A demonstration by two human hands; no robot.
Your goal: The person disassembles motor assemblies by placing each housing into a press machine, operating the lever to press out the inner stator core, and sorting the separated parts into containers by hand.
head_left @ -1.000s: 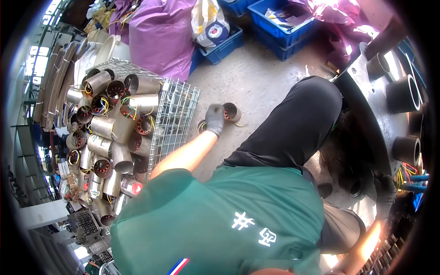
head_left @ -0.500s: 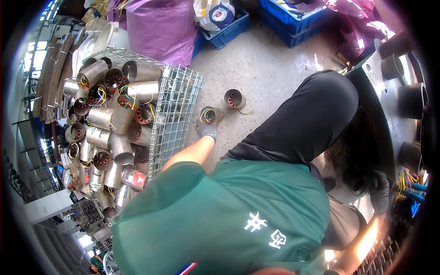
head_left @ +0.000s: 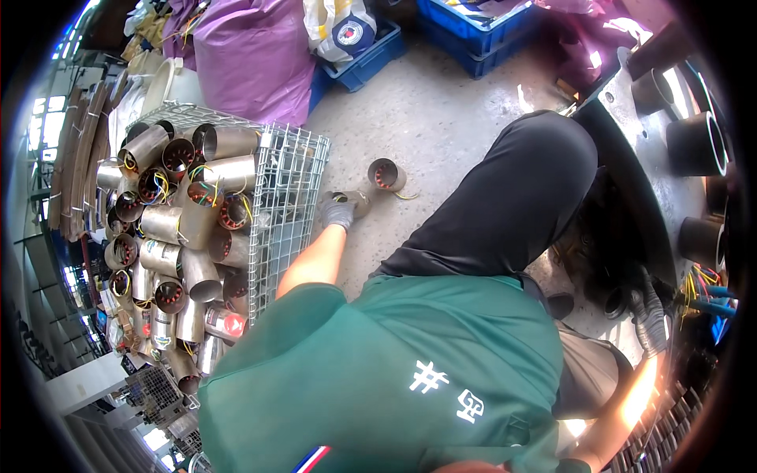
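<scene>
My left hand (head_left: 337, 211), in a grey glove, reaches down to the concrete floor and closes on a small metal motor stator (head_left: 359, 200) lying beside the wire basket. A second stator (head_left: 386, 173) with copper windings lies on the floor just beyond it, untouched. My right hand (head_left: 650, 317), also gloved, is down at my right side against the dark edge of a metal bench (head_left: 631, 181). Its fingers are partly hidden, so its grip is unclear. My green shirt and black trousers fill the middle of the view.
A wire mesh basket (head_left: 289, 197) at the left is piled with several metal stators. Behind it stand purple sacks (head_left: 252, 55) and blue crates (head_left: 371, 59). Dark cylinders (head_left: 695, 143) sit on the bench at the right, with coloured wires (head_left: 702, 288) below.
My left hand drew back from the farther stator toward the basket and now rests on the nearer one. The view has swung slightly.
</scene>
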